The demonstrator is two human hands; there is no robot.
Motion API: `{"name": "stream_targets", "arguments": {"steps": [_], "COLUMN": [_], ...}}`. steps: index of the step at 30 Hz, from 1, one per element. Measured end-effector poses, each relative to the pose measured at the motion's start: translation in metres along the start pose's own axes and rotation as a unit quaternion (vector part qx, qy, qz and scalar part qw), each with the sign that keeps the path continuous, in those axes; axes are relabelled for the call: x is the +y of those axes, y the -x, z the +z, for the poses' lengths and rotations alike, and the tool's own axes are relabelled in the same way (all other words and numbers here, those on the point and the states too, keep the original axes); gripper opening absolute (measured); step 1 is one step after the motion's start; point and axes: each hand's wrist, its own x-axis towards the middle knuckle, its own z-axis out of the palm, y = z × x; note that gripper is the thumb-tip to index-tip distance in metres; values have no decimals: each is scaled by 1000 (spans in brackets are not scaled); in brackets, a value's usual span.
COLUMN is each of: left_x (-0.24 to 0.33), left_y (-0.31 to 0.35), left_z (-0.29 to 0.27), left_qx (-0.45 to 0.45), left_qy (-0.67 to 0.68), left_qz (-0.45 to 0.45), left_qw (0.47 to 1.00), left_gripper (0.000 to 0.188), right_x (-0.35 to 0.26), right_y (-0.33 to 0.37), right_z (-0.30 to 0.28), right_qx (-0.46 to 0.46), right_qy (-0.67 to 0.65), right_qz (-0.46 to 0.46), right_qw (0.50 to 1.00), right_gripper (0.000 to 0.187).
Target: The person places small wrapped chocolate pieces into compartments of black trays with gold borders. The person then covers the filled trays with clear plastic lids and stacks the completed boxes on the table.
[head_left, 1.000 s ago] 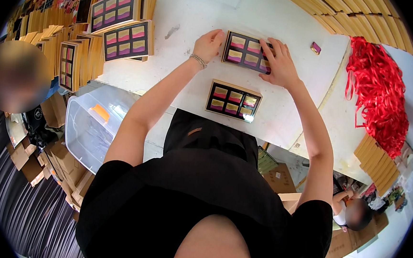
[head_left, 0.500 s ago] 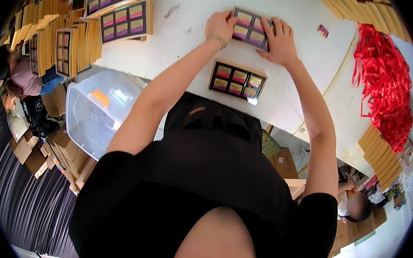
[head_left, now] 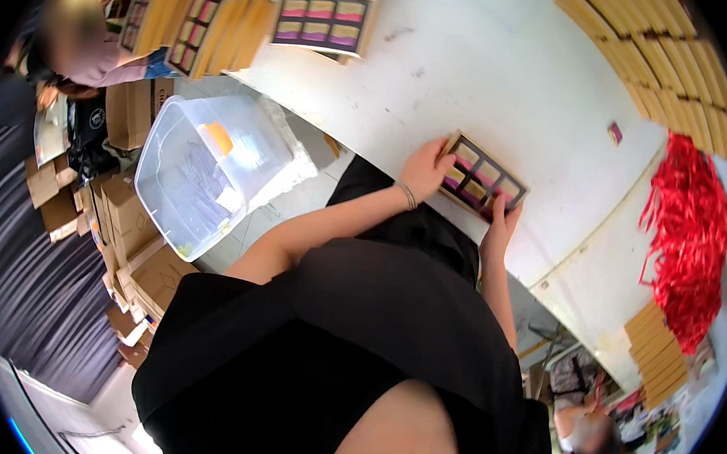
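A shallow rectangular box (head_left: 480,169) with a tan rim and dark dividers lies tilted at the table's front edge. Pink, gold and purple panels show in its compartments. My left hand (head_left: 424,174) grips its left end, thumb over the rim. At the lower right corner, my right hand (head_left: 499,230) holds it with fingers bent over the edge. Whether a second box sits beneath or inside it, I cannot tell. Similar boxes stand at the table's far left, the nearest one (head_left: 322,23) facing up with six panels.
Stacked tan boxes (head_left: 657,66) line the far right, beside a heap of red shiny ribbon (head_left: 687,241) and another tan stack (head_left: 656,353). A small purple piece (head_left: 614,132) lies on the white table (head_left: 476,58). Left of me stands a clear plastic bin (head_left: 207,174). Two people are nearby.
Both hands have come back from farther up the table to its front edge. Two separate boxes showed before; one shows now between my hands. The whole view has turned.
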Motion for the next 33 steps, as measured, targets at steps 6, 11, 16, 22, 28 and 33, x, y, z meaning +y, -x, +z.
{"name": "stream_targets", "arguments": {"steps": [6,11,16,22,28,33], "left_x": [59,77,40,-57,-67,-70], "left_y": [9,-53,-84,-61,-131,-134], "left_z": [-130,-276,-292,-241,-253,-271], "left_qx": [141,242,293,159,117,116], "left_qy": [-20,81,186,533,611,611], "left_qz": [92,97,151,-40,39,54], "left_qw": [986,962,926,830,782,781], "left_gripper": [59,55,73,96,103,82], "right_x": [-76,-143,-122,-202,-231,-224], "right_y": [31,20,-47,-169,-215,-189], "right_z": [131,281,334,385,462,410], "right_qx": [-128,-262,-134,-281,-430,-477], "right_qy": [-98,-83,24,213,399,422], "right_qz": [-74,-112,45,-239,13,52], "right_qw": [984,955,990,905,810,769], "right_gripper": [54,57,70,66,87,86]}}
